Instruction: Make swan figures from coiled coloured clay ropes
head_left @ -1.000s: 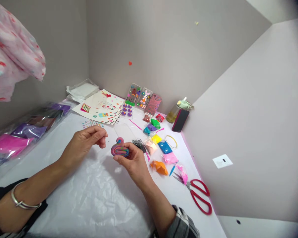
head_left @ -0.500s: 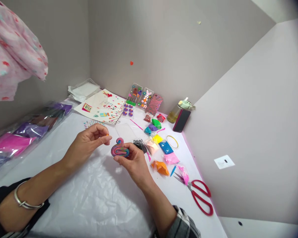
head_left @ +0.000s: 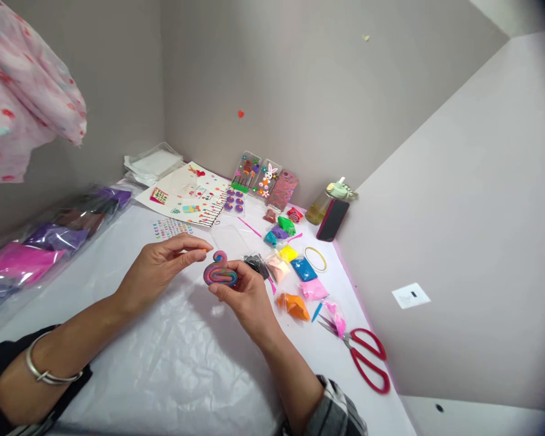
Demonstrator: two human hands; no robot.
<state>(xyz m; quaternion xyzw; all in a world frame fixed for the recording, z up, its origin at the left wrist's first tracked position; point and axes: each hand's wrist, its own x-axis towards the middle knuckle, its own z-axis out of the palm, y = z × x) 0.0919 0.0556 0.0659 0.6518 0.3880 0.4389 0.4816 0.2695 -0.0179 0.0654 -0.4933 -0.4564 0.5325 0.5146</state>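
Note:
My right hand pinches a swan-shaped clay figure by its right side, above the table. The figure has swirled pink, blue and orange stripes, a coiled body and a curved neck. Just left of its head, my left hand is closed in a pinch on a tiny orange piece of clay. The orange piece is close to the figure's head; whether they touch I cannot tell. Behind the right hand lies a packet of black clay, partly covered by the fingers.
Several clay packets, among them an orange one and a blue one, lie right of the hands. Red-handled scissors rest near the right edge. A phone leans by a bottle. Bagged clay lies at left.
My left hand has moved slightly right, bringing the orange piece close to the figure's head, and its fingers have stretched out more. The right hand and the figure have hardly moved.

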